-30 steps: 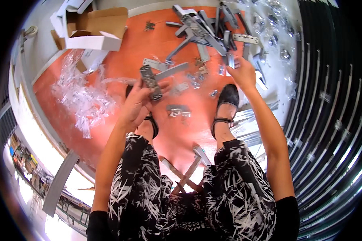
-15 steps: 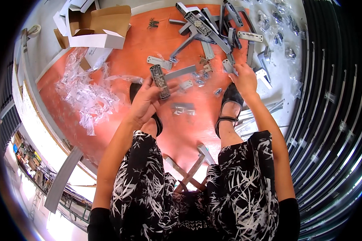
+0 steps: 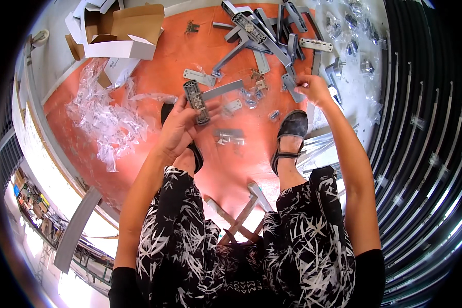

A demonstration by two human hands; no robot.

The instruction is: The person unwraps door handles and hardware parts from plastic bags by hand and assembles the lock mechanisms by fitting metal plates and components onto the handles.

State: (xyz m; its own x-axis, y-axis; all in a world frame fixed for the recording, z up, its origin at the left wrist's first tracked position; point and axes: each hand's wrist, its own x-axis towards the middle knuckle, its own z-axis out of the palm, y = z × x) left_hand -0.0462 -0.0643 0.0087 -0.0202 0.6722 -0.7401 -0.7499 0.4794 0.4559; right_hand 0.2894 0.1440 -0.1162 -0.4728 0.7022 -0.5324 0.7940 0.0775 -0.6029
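My left hand (image 3: pixel 179 126) is closed round the edge of a grey door handle (image 3: pixel 196 105). The handle's long backplate shows its hollow underside, and its flat lever (image 3: pixel 223 90) points off to the right. Farther right, my right hand (image 3: pixel 314 90) pinches the edge of a flat grey plate (image 3: pixel 292 88) at the near end of a heap of handles (image 3: pixel 264 36). Between the hands lie a pale plate (image 3: pixel 233 106), small clear bags of fittings (image 3: pixel 252 97) and some metal brackets (image 3: pixel 259 81). Another pale plate (image 3: pixel 199 77) rests just beyond the held handle.
Crumpled clear plastic bags (image 3: pixel 108 118) lie at the left, below an open cardboard box (image 3: pixel 122 33). Bagged parts (image 3: pixel 351 31) stand at the far right, beside a rack of long dark bars (image 3: pixel 421 128). My sandalled feet (image 3: pixel 291 128) rest on the orange sheet (image 3: pixel 154 77).
My right hand has closed its fingers on the grey plate, which has turned and shifted slightly. My left hand keeps hold of the door handle in almost the same place.
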